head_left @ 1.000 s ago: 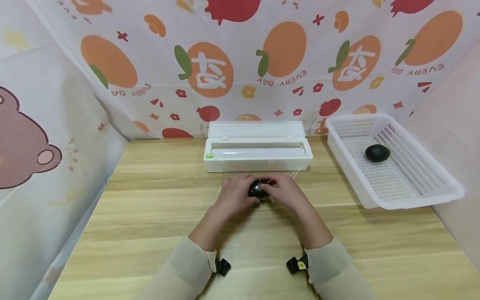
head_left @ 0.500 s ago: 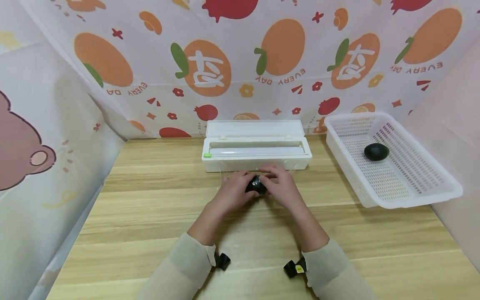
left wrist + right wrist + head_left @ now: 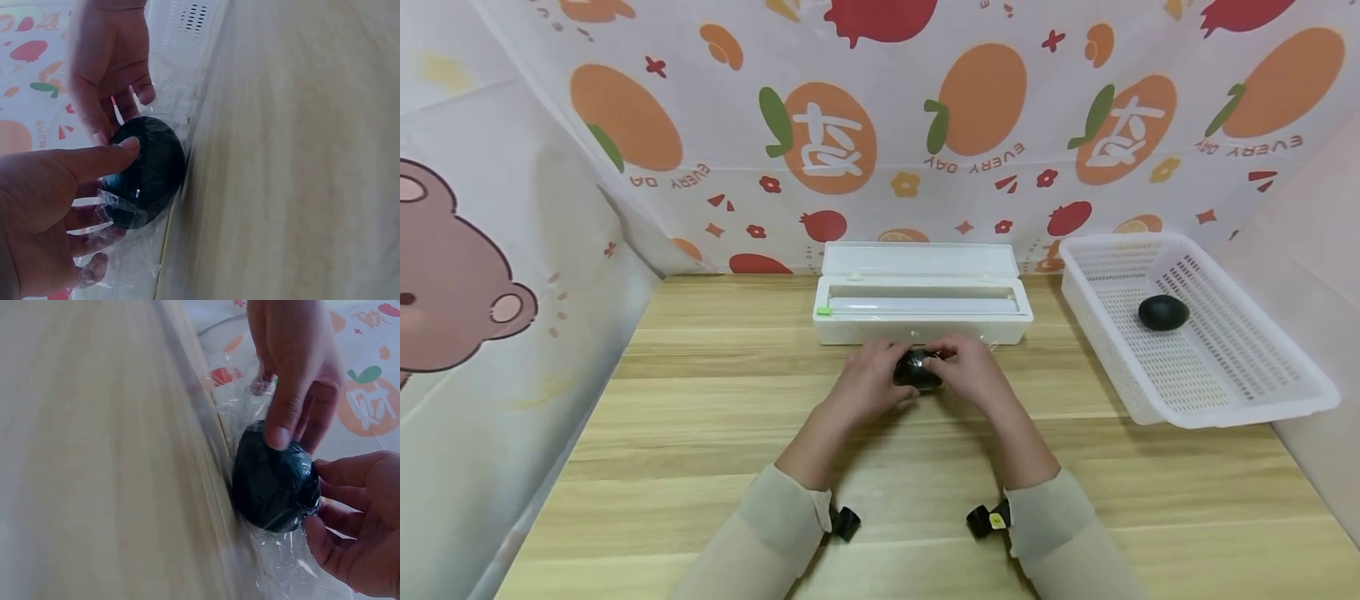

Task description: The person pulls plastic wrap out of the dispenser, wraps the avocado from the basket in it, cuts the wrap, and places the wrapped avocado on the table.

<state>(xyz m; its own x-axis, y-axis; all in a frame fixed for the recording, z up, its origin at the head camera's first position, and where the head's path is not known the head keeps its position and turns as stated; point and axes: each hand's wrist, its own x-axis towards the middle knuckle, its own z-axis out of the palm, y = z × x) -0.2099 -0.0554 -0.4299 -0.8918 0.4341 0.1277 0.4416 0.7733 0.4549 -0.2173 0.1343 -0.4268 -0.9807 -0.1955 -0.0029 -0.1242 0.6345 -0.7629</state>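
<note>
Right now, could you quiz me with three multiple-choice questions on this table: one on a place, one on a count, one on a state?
1. Where does the loose dark ball lie?
A. in the white basket
B. on the film box
C. at the table's left edge

2. How many dark balls are in view?
A. one
B. two
C. four

3. How is the film box?
A. lid shut
B. lid open
C. upside down

Answers:
1. A, it sits on the basket's mesh floor.
2. B, one in the basket, one wrapped ball gripped by the left hand and right hand.
3. B, the lid stands up behind the roll.
</note>
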